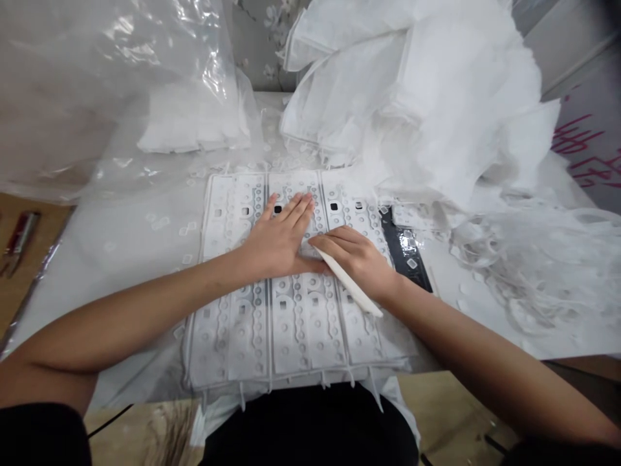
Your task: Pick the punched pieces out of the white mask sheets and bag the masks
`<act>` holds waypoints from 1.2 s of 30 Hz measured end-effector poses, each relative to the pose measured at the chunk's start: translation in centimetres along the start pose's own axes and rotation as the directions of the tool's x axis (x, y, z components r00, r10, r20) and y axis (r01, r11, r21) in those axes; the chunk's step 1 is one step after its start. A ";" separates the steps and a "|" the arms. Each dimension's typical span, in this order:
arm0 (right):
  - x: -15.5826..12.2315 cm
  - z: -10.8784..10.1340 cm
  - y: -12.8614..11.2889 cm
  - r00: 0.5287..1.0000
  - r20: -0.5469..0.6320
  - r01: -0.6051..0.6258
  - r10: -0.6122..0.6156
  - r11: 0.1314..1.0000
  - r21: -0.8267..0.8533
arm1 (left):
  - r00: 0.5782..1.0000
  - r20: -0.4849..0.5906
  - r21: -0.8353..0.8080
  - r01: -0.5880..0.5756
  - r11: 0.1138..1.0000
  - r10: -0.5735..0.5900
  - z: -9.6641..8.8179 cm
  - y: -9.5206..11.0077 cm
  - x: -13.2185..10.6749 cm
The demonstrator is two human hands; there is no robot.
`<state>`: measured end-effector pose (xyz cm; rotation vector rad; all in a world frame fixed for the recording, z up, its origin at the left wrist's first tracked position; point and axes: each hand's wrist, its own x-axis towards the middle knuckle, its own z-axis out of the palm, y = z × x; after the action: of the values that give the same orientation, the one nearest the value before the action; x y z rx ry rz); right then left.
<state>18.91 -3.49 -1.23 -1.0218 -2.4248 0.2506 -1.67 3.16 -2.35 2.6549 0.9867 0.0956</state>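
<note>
A stack of white die-cut sheets point(291, 323), punched with rows of round and square shapes, lies in front of me on the table. My left hand point(279, 236) rests flat on it, fingers stretched out and together, pressing the sheet down. My right hand point(356, 255) is closed round a white pointed stick point(347, 281), its tip on the sheet beside my left thumb. A few punched squares near my left fingertips show black.
A black board point(407, 249) sticks out under the stack's right side. Heaps of white stripped scrap point(436, 97) fill the back and right. Clear plastic sheeting point(97, 84) covers the left. Red-handled pliers point(17, 239) lie at the far left on the wooden table.
</note>
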 end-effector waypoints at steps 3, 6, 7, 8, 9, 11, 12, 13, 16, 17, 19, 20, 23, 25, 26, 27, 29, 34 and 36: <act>0.0 0.3 0.4 0.999 0.000 -0.040 0.040 0.999 0.001 | 1.000 0.007 0.000 0.002 1.000 -0.002 0.0 0.1 0.0; 0.1 0.7 1.6 0.992 -0.080 -0.102 0.100 0.995 -0.019 | 1.000 0.002 0.017 0.029 0.999 -0.029 -0.2 0.6 0.0; 0.2 0.7 2.0 0.984 -0.119 -0.136 0.134 0.991 -0.011 | 0.999 0.000 0.024 0.039 0.999 -0.039 -0.3 0.8 0.0; 0.4 0.6 2.3 0.973 -0.152 -0.176 0.175 0.984 0.009 | 0.999 -0.003 0.030 0.048 0.998 -0.048 -0.4 1.0 0.0; 0.6 0.4 2.5 0.959 -0.175 -0.221 0.224 0.975 0.035 | 0.999 -0.004 0.034 0.053 0.998 -0.053 -0.5 1.2 0.1; 0.9 -0.4 2.4 0.917 -0.204 -0.328 0.344 0.939 0.107 | 0.999 -0.006 0.034 0.054 0.998 -0.053 -0.8 1.3 0.0; 0.9 -1.0 2.2 0.889 -0.216 -0.377 0.403 0.914 0.153 | 0.999 -0.010 0.029 0.050 0.998 -0.050 -0.9 1.3 0.0; 0.9 -1.6 2.0 0.859 -0.228 -0.418 0.459 0.885 0.205 | 0.999 -0.020 0.020 0.043 0.999 -0.043 -1.0 1.3 -0.1; -0.1 -3.3 1.5 0.787 -0.198 -0.491 0.584 0.788 0.372 | 0.993 -0.119 -0.029 -0.025 0.999 0.021 -1.2 1.1 -0.5; -0.7 -3.6 1.5 0.777 -0.164 -0.504 0.608 0.756 0.417 | 0.983 -0.173 -0.051 -0.065 0.997 0.056 -1.3 1.1 -0.6; -1.8 -3.7 1.5 0.764 -0.091 -0.526 0.639 0.698 0.485 | 0.955 -0.271 -0.095 -0.153 0.984 0.122 -1.3 1.0 -0.9; -2.3 -3.6 1.6 0.758 -0.067 -0.534 0.649 0.677 0.506 | 0.942 -0.302 -0.115 -0.188 0.975 0.146 -1.3 1.0 -0.9; -3.3 -2.9 1.9 0.744 -0.041 -0.553 0.667 0.649 0.522 | 0.928 -0.324 -0.166 -0.247 0.955 0.184 -1.3 1.0 -0.9; -3.6 -2.6 2.1 0.743 -0.036 -0.561 0.668 0.651 0.512 | 0.931 -0.312 -0.198 -0.260 0.945 0.191 -1.3 1.0 -0.9; -3.7 -2.5 2.1 0.751 -0.048 -0.550 0.658 0.665 0.506 | 0.934 -0.303 -0.217 -0.259 0.941 0.187 -1.4 1.1 -0.9; -3.7 -2.5 2.1 0.772 -0.075 -0.520 0.631 0.696 0.495 | 0.939 -0.297 -0.237 -0.247 0.940 0.172 -1.4 1.1 -0.9; -3.7 -2.7 2.0 0.858 -0.149 -0.386 0.491 0.809 0.444 | 0.955 -0.279 -0.289 -0.185 0.939 0.102 -1.6 1.2 -1.0; -2.5 -3.2 2.1 0.967 -0.220 -0.073 0.130 0.965 0.251 | 0.955 -0.250 -0.563 -0.008 0.826 -0.161 -2.0 1.2 -0.8; -1.7 -3.2 2.8 0.983 -0.174 -0.036 0.059 0.990 0.134 | 0.943 -0.253 -0.658 -0.006 0.753 -0.214 -2.2 1.0 -0.3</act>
<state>23.29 -2.77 -0.02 -1.0008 -2.1962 0.3166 -1.66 2.83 0.03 1.9547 0.9634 0.7260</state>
